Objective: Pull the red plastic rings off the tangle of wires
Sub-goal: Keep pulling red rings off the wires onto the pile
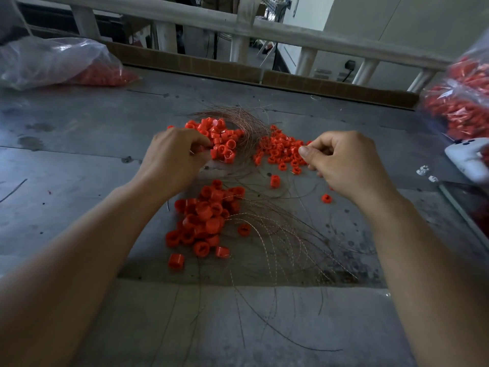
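Grey table [79,154]; left hand [172,160] fingertips hidden.

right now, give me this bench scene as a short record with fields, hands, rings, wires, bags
left hand: left hand pinched closed at the far left ring pile
right hand: right hand pinched, what it grips is too small to tell
other rings: far right ring pile; near ring pile; a few strays
wires: wires fanned across the table, threaded through the piles
bags: left bag and right bag, both holding red parts
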The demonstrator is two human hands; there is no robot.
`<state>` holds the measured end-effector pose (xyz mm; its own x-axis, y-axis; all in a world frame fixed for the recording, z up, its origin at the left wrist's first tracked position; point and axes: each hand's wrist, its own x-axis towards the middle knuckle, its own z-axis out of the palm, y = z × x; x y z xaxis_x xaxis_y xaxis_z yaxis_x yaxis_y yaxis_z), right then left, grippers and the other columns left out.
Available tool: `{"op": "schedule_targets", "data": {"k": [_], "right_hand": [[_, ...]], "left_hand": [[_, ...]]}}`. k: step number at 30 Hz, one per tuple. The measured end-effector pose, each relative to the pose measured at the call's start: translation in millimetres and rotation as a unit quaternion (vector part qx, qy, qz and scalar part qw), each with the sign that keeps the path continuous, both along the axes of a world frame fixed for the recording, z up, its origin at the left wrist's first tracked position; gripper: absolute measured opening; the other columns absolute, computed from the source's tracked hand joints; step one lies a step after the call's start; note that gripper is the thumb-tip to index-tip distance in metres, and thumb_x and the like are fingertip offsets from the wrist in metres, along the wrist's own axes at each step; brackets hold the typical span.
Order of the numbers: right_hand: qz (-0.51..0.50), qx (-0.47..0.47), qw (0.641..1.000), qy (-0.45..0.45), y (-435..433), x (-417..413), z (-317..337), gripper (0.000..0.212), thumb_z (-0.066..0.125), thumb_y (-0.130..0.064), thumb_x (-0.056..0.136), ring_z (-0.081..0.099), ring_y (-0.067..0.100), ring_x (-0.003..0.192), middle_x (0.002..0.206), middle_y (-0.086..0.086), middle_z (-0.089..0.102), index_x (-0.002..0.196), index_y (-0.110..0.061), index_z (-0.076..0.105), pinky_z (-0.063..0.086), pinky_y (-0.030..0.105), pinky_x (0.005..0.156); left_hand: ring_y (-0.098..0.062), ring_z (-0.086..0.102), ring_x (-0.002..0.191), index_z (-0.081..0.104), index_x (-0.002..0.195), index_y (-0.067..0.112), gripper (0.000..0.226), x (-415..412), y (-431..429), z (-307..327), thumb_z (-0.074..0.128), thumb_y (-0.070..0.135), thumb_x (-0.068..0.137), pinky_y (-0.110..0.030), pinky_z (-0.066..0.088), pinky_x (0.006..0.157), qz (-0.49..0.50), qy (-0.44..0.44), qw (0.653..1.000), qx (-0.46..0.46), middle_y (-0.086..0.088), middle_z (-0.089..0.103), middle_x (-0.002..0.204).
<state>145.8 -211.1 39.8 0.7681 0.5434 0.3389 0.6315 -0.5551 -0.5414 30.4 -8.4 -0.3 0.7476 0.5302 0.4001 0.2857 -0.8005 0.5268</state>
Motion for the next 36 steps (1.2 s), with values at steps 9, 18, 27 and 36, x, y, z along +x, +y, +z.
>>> {"op": "schedule_targets", "data": {"k": [9,18,27,36], "right_hand": [[0.030,-0.079,0.996,0.006,3,10,-13,0.003,0.066,-0.019,0.082,0.059,0.011,0.075,0.073,-0.009,0.060,0.080,-0.020,0.066,0.045,0.018,0.065],[0.142,-0.187,0.972,0.001,13,2,-21,0.009,0.067,-0.016,0.081,0.049,0.009,0.097,0.099,-0.005,0.055,0.085,-0.024,0.067,0.035,0.020,0.085],[0.155,-0.175,0.972,0.009,12,5,-21,0.012,0.068,-0.017,0.079,0.050,0.005,0.089,0.091,-0.011,0.054,0.086,-0.024,0.063,0.037,0.015,0.078],[0.148,-0.144,0.979,0.003,11,6,-19,0.013,0.077,-0.019,0.070,0.052,0.007,0.082,0.081,-0.010,0.054,0.081,-0.016,0.072,0.037,0.012,0.070]], "left_hand": [[0.003,0.060,0.061,0.055,0.071,0.037,0.017,-23,-21,18,0.064,0.027,0.082,-0.005,0.038,0.052,-0.045,-0.074,0.993,-0.083,0.015,0.062,0.073],[0.001,0.060,0.067,0.055,0.070,0.037,0.023,-28,-25,21,0.066,0.021,0.081,-0.013,0.043,0.059,-0.068,-0.085,0.989,-0.101,0.018,0.061,0.073],[0.000,0.059,0.069,0.055,0.070,0.037,0.024,-27,-24,20,0.067,0.019,0.081,-0.015,0.045,0.062,-0.083,-0.085,0.986,-0.115,0.018,0.060,0.072],[-0.001,0.060,0.068,0.056,0.070,0.037,0.024,-27,-23,18,0.068,0.019,0.080,-0.019,0.048,0.064,-0.083,-0.092,0.985,-0.121,0.016,0.062,0.072]]}}
